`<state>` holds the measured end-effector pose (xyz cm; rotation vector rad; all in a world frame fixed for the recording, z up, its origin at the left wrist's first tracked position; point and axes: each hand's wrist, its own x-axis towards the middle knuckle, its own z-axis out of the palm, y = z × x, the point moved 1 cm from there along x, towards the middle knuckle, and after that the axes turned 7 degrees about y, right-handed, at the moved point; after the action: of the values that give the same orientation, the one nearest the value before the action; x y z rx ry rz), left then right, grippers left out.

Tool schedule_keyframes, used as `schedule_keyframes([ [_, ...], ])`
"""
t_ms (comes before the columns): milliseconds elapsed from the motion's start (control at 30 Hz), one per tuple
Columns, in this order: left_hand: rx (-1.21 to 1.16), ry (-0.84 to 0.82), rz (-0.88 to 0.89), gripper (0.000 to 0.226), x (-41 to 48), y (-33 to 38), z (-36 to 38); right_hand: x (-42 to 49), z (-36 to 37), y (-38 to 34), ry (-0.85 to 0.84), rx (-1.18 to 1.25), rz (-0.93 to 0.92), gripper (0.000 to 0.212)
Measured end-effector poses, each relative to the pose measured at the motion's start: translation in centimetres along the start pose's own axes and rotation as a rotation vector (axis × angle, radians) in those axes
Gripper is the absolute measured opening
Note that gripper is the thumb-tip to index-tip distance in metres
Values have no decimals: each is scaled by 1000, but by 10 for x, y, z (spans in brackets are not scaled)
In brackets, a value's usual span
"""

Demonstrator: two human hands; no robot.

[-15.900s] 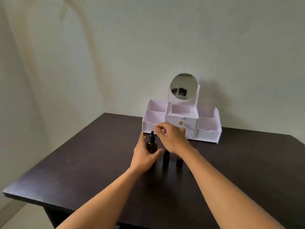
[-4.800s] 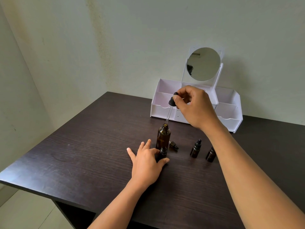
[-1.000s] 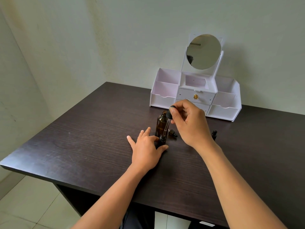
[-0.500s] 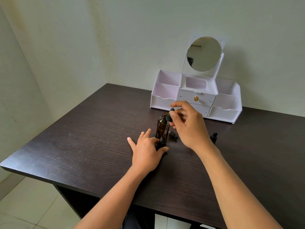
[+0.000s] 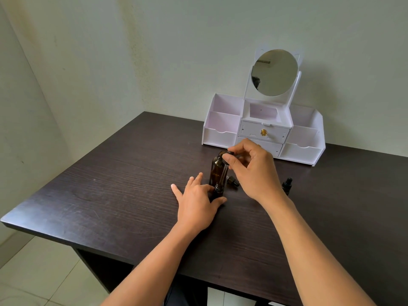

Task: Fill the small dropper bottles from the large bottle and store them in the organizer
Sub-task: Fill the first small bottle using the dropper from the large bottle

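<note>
The large amber bottle [image 5: 216,170] stands uncapped on the dark table. Just in front of it my left hand [image 5: 197,205] grips a small open dropper bottle [image 5: 218,189] between thumb and forefinger. My right hand [image 5: 251,171] pinches the black bulb of the large dropper [image 5: 224,171], whose glass tube reaches down into the small bottle's neck. A small black cap [image 5: 233,181] lies beside the bottles. Another capped small bottle [image 5: 287,186] stands to the right, behind my right wrist. The white organizer [image 5: 220,133] with a round mirror stands at the back.
The dark wooden table [image 5: 123,184] has its front edge near me and its left edge over a tiled floor [image 5: 33,272]. Walls close in behind and to the left.
Over the last second my right hand held the dropper in the small bottle, barely shifting. Earlier it had lifted the dropper out of the large bottle and brought it down here.
</note>
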<state>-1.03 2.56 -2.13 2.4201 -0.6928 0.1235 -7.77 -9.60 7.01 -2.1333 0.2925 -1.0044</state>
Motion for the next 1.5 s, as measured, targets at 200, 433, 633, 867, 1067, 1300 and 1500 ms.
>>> schedule_keyframes([
  [200,-11,2,1,46,0,-1,1,17,-13,-13,193,105,-78,21],
  [433,-7,-9,-2,46,0,0,-1,33,-12,-16,301,105,-176,22],
  [633,-2,-13,-6,46,1,0,-1,37,-6,-13,237,96,-163,21],
  [867,-9,-11,2,46,0,-1,-1,43,3,1,31,-55,-117,19],
  [1067,-3,-28,-5,48,1,1,-2,46,6,6,62,-148,-182,10],
  [1300,-2,-29,-2,47,1,1,-3,47,9,8,22,-179,-166,12],
  [1500,-5,-35,-5,48,1,1,-3,46,10,8,-5,-197,-140,16],
])
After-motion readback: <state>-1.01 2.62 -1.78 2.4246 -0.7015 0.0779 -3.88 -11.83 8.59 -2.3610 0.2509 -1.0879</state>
